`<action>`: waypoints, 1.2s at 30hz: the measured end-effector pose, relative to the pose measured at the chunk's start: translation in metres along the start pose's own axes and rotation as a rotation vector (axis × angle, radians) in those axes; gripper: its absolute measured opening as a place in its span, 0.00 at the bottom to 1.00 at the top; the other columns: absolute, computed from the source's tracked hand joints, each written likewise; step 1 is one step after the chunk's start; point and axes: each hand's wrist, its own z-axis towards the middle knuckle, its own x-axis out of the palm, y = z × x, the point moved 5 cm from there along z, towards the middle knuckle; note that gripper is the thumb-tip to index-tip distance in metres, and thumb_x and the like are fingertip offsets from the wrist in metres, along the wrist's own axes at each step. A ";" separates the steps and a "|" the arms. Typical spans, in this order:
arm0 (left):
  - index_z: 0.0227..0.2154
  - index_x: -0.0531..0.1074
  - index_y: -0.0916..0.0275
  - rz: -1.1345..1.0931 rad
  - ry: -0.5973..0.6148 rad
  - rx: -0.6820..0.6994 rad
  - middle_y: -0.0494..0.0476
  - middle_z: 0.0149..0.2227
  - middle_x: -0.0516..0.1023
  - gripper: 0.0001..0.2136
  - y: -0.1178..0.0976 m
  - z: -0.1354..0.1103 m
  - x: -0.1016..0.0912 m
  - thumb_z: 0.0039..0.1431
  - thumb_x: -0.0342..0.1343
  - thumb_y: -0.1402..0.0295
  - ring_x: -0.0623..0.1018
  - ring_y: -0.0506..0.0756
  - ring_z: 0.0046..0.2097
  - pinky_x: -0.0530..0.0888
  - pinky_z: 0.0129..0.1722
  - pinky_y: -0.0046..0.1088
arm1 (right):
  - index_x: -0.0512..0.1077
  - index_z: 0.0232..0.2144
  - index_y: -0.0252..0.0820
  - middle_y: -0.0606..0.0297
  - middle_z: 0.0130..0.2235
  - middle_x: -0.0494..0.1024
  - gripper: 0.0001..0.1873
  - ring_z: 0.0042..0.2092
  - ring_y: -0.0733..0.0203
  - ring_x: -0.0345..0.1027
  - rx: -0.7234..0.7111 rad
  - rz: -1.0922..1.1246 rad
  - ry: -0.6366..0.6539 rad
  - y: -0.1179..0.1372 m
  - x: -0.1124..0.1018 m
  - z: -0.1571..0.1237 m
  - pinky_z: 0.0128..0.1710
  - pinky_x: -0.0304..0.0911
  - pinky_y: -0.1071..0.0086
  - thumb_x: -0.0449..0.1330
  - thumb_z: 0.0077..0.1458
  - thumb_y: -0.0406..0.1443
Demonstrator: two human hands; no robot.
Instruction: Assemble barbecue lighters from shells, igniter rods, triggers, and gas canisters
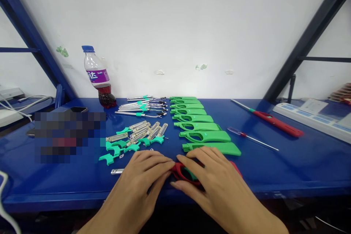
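A red gas lighter (178,170) with a green trigger in its opening lies across the front of the table, partly hidden under my hands. My left hand (145,175) is closed round its neck, and the tip of a silver tube (117,171) sticks out to the left. My right hand (212,175) grips the red body, fingers on top and thumb at the near side. Just beyond is a column of green lighter shells (208,136). Left of them lie teal triggers (133,147), clear fuel tanks (141,131) and metal lighter tubes (137,108) with wires.
On the right are a screwdriver (255,139), another red lighter (276,122) and a white power strip (312,119). A bottle of dark drink (98,76) stands back left, near a blurred-out patch. Blue frame posts (35,33) flank the blue table (68,182).
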 end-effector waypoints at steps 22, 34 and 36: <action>0.45 0.81 0.53 -0.051 0.062 -0.067 0.45 0.42 0.86 0.10 0.007 -0.004 0.000 0.74 0.57 0.75 0.83 0.51 0.43 0.77 0.46 0.27 | 0.81 0.53 0.59 0.67 0.49 0.84 0.16 0.48 0.59 0.81 0.142 0.182 0.098 -0.056 -0.033 -0.038 0.48 0.78 0.68 0.56 0.75 0.50; 0.40 0.80 0.59 -0.056 0.102 -0.015 0.53 0.40 0.83 0.12 0.002 -0.001 0.003 0.71 0.54 0.81 0.80 0.54 0.39 0.76 0.41 0.32 | 0.78 0.55 0.53 0.62 0.51 0.81 0.13 0.50 0.55 0.77 0.120 0.171 0.167 -0.051 -0.026 -0.043 0.51 0.77 0.60 0.56 0.76 0.41; 0.41 0.80 0.59 -0.055 0.114 -0.030 0.53 0.40 0.82 0.12 0.001 -0.001 0.003 0.70 0.54 0.81 0.80 0.54 0.40 0.76 0.42 0.32 | 0.77 0.55 0.54 0.63 0.51 0.80 0.13 0.50 0.55 0.76 0.130 0.157 0.166 -0.050 -0.027 -0.044 0.51 0.77 0.60 0.56 0.76 0.42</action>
